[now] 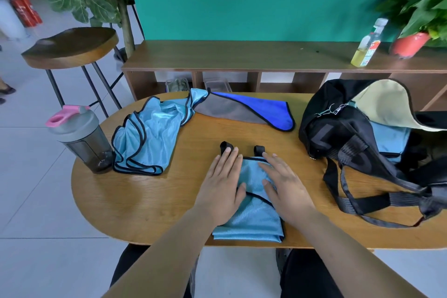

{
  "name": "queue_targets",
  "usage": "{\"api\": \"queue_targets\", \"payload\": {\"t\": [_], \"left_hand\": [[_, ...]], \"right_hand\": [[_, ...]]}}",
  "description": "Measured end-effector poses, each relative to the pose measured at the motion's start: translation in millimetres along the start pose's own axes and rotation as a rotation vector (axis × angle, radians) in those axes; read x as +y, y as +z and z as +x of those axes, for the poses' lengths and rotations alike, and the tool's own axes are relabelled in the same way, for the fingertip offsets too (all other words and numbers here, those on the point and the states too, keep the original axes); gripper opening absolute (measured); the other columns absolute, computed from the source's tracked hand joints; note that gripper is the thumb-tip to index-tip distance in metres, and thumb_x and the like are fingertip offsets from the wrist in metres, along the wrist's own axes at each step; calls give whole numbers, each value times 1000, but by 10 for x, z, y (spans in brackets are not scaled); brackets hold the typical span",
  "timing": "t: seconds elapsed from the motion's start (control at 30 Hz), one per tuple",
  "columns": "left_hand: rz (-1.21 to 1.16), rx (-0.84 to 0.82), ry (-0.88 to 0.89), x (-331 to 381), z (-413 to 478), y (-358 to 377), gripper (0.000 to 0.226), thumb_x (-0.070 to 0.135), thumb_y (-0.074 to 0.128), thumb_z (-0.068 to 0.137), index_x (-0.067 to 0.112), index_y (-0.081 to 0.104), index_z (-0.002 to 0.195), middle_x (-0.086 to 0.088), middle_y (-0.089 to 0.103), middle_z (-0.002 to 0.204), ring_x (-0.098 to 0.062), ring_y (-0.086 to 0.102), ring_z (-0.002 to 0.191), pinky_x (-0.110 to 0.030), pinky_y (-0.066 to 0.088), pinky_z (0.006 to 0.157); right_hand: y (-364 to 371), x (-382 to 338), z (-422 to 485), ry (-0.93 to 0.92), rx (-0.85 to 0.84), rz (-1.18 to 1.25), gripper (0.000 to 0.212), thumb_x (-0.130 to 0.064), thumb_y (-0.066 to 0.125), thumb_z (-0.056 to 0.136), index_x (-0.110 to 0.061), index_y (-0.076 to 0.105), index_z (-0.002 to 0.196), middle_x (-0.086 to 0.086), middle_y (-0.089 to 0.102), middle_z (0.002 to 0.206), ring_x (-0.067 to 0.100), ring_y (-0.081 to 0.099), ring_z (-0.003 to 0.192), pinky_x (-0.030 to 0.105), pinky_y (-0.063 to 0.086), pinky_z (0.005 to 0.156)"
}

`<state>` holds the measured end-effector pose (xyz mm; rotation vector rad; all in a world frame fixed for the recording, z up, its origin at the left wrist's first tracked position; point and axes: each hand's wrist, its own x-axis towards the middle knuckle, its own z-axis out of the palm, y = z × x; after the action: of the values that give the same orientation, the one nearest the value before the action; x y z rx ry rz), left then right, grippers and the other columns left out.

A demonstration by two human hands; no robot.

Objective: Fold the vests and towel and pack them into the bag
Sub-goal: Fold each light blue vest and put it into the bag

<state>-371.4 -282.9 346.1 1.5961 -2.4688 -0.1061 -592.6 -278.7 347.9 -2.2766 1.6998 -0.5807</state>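
A folded light-blue vest (251,215) is pressed flat on the wooden table (154,201) by the left hand (221,189) and the right hand (285,186), fingers straight. An unfolded vest (147,138) is heaped at the left beside a shaker bottle (82,140). A blue-and-grey towel (249,109) is spread behind. At the right, the black bag (338,128) is open, with blue fabric (389,140) inside.

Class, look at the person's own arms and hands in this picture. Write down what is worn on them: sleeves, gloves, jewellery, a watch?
The left hand and right hand are uncovered: no gloves, rings, watch or bracelets show. No sleeve shows on either arm as far as the picture's lower edge. The nails look short and unpainted.
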Motion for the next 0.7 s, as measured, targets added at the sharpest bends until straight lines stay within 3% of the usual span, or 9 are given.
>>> {"api": "queue_targets", "payload": {"t": [0.13,0.27,0.37,0.53,0.7], "left_hand": [[-178,59,149,-69,-282,-176,59,41,34,113,18,23,167,7,2,176,-6,-11,160,-37,5,132],[2,-161,319,-84,-631,-259,71,59,26,111,23,10,169,8,-10,176,-9,-21,159,-35,-8,130],[162,-214,377,-128,-804,-190,77,69,16,108,23,3,169,2,-14,176,-14,-24,159,-42,-8,131],[175,-192,362,-85,-955,-104,83,73,23,105,21,7,169,-3,-13,176,-20,-19,161,-44,-3,132],[146,-18,400,-105,-1163,24,76,47,55,96,24,30,163,-2,21,174,-20,15,161,-39,16,130]], "right_hand": [[-251,4,-395,-202,-83,-35,58,-57,44,108,-32,41,160,-21,20,171,-2,8,158,34,21,128],[-265,-2,-651,-306,-303,-233,82,-81,27,100,-34,18,167,-16,0,175,1,-9,159,37,7,132],[-181,0,-775,-337,-330,-360,82,-78,15,103,-31,3,168,-10,-15,174,6,-21,158,39,-1,131],[-84,63,-942,-394,-194,-380,78,-71,25,107,-26,16,169,0,1,177,15,-2,162,40,7,129],[-33,152,-1120,-468,-53,-179,70,-48,67,91,-29,48,156,-4,30,171,15,27,158,43,33,125]]}}
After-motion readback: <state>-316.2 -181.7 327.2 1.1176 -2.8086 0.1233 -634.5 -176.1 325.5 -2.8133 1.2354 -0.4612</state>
